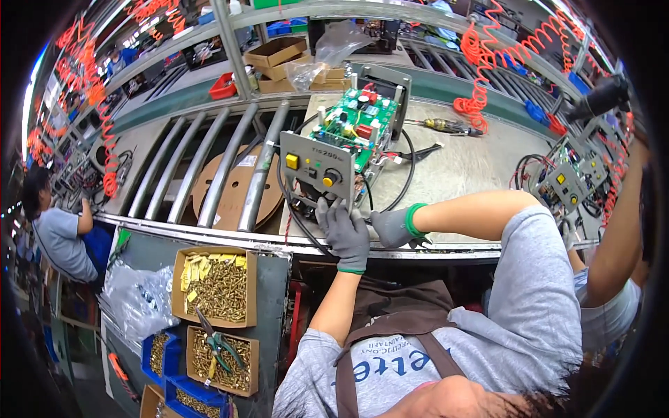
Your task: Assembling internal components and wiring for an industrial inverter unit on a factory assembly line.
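Note:
A welding machine (pixel 317 171) without its cover stands at the table's front edge, its grey front panel facing me and its green circuit board (pixel 359 118) exposed. In a grey glove with a green cuff, my left hand (pixel 345 233) is at the panel's lower part, under the yellow-capped knob (pixel 328 181). Its fingers are bent together there; whatever lies between them is hidden. Close beside it, at the machine's lower right corner, is my gloved right hand (pixel 391 228), its fingertips out of sight. A black cable (pixel 412 171) loops around the machine's right side.
Metal rollers (pixel 230 167) run to the left over a cardboard disc (pixel 223 188). Boxes of brass fittings (pixel 219 289), with pliers (pixel 219 345), stand at lower left. A screwdriver (pixel 449 126) lies behind on the right. Co-workers sit at left (pixel 66 237) and right (pixel 613 292).

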Action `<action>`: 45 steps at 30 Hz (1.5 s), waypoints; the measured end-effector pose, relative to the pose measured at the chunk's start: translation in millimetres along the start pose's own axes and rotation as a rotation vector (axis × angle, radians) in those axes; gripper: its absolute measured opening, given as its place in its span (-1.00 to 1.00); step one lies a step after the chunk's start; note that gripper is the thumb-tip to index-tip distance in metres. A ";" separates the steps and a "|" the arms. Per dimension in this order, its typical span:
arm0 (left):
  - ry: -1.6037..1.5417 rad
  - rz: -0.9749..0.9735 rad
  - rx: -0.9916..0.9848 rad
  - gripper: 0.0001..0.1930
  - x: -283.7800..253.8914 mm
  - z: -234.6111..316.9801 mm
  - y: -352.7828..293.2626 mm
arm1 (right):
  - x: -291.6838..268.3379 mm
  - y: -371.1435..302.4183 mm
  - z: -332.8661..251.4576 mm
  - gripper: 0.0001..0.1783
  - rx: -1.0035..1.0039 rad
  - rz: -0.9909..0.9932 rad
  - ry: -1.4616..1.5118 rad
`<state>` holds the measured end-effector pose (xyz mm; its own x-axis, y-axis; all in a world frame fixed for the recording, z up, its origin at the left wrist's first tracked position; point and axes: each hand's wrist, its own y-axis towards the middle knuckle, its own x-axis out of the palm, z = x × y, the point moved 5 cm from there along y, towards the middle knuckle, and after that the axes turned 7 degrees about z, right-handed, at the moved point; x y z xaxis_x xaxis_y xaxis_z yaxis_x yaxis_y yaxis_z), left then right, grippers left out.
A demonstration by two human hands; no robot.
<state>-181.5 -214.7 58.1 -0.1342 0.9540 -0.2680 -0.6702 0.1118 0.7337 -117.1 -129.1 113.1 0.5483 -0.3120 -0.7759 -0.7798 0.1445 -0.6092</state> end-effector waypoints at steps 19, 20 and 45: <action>0.110 0.109 -0.320 -0.36 2.5 9.2 8.0 | 57.7 5.9 78.0 -0.57 -0.134 0.400 0.795; 0.146 0.137 -0.315 -0.32 -0.9 5.1 6.2 | 51.2 -14.3 87.9 -0.57 -0.072 0.317 0.719; -0.250 -0.205 -0.363 -0.38 11.3 -114.9 28.0 | -71.3 53.3 257.3 -0.59 0.245 1.124 0.637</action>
<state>-285.6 -232.7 3.9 0.1767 0.9651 -0.1934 -0.8817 0.2425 0.4046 -120.0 142.4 93.8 -0.6505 -0.2860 -0.7036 -0.6020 0.7590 0.2481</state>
